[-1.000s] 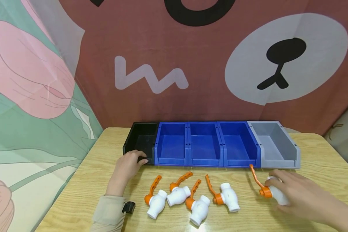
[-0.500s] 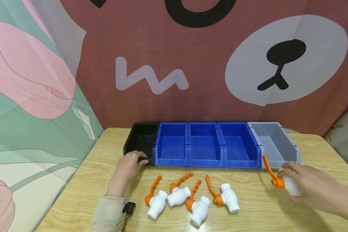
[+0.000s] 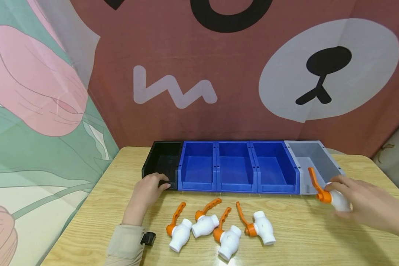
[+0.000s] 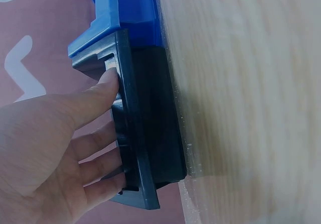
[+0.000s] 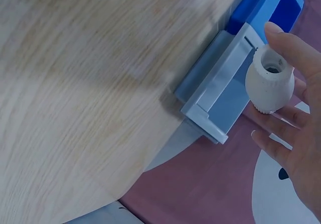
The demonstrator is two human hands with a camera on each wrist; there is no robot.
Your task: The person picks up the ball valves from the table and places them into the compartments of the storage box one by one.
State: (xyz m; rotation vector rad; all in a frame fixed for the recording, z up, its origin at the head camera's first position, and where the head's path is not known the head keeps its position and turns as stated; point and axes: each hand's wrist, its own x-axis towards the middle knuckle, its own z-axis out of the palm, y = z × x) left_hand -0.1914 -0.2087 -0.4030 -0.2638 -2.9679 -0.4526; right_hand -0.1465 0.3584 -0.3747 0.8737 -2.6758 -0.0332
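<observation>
My right hand (image 3: pixel 362 205) holds a white plastic ball valve (image 3: pixel 340 200) with an orange lever, raised in front of the grey bin (image 3: pixel 330 162). Its lever overlaps the bin's front in the head view. In the right wrist view, thumb and fingers are round the white body (image 5: pixel 271 86), one open end showing. My left hand (image 3: pixel 148 190) grips the front rim of the black bin (image 4: pixel 150 118), thumb on the lip and fingers behind it. Several more ball valves lie on the table between the hands, including one at the left (image 3: pixel 180 234) and one at the right (image 3: pixel 263 227).
Three blue bins (image 3: pixel 234 186) stand side by side between the black and grey ones, along the back of the wooden table (image 3: pixel 286 251). Behind the table hangs a printed cloth (image 3: pixel 239 92). A dark device (image 3: pixel 148 238) sits at the left sleeve.
My right hand has lifted the ball valve off toward the back right, from the table area up to the grey bin's front. The left hand and the other valves stay put.
</observation>
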